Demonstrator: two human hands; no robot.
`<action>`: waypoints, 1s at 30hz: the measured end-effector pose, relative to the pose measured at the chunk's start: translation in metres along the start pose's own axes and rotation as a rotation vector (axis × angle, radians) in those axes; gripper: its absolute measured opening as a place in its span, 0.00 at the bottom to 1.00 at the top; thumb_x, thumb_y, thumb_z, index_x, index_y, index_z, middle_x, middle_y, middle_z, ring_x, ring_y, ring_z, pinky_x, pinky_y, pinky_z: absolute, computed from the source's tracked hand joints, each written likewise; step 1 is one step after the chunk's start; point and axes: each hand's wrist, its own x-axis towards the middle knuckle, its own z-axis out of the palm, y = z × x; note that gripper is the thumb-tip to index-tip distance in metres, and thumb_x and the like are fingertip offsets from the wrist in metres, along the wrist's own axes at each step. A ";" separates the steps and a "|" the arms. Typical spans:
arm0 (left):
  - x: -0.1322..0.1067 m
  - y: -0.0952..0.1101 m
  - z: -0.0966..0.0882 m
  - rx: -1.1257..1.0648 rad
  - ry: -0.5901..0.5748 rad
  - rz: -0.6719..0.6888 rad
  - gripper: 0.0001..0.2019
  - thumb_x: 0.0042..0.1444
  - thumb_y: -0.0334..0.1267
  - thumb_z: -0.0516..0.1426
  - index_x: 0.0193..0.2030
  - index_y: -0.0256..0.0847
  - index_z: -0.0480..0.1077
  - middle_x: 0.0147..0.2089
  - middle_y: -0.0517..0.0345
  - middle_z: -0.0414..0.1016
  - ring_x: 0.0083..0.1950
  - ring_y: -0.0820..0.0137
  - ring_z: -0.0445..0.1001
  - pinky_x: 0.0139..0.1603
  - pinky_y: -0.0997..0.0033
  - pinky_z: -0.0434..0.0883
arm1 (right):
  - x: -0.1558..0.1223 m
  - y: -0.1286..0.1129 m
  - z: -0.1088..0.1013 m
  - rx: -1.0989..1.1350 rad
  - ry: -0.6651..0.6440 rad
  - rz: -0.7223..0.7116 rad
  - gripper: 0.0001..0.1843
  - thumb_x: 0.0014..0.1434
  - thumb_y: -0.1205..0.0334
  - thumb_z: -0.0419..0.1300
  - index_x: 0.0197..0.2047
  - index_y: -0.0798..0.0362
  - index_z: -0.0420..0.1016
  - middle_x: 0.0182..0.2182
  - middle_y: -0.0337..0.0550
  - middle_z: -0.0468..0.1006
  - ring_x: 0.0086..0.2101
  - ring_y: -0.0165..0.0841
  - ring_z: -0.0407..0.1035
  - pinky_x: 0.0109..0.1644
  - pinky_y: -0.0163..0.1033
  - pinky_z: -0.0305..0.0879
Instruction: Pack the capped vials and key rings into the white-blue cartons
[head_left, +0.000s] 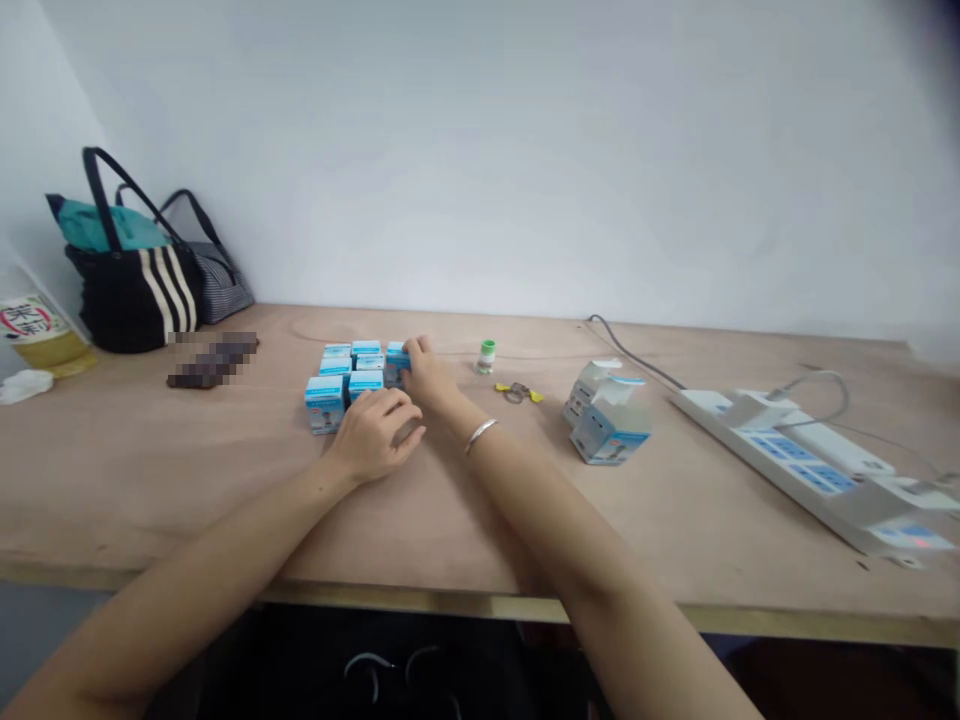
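Two bare forearms reach in over a light brown wooden surface (480,530). Small blue-and-white boxes (325,403) stand upright left of centre in a tight block of two columns, partly hidden by the hands; a further blue-and-white box (396,358) stands at the block's right side, just beside the right column. Right hand (431,378), silver bracelet (481,434) at the wrist, is at this last box: fingers bent against its right side, touching; cannot tell whether they grip it or only press. Left hand (375,435) lies in front of the near right box, covering its lower part; fingers loosely curled, contact with the carton and anything under the palm cannot be told. Right of the right hand: small clear vial with green cap (487,357), upright; nearer, a yellow-and-grey item (518,393), lying flat. Further right, two opened cartons (606,430), flaps up, one in front of the other. Far right: white power strip (795,465) with adapters plugged in, red light showing at its near end. Far left: striped black bag (139,295), grey bag (221,280), bottle of yellow liquid (49,340), white tissue (26,386) and a dark, pixelated object (214,362).
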 end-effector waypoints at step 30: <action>-0.005 -0.004 0.004 -0.074 -0.153 0.016 0.07 0.53 0.38 0.56 0.38 0.42 0.70 0.41 0.54 0.73 0.42 0.64 0.72 0.42 0.62 0.66 | -0.056 0.066 -0.100 -0.563 -0.053 0.590 0.11 0.56 0.69 0.54 0.38 0.63 0.76 0.35 0.66 0.77 0.44 0.51 0.70 0.50 0.55 0.52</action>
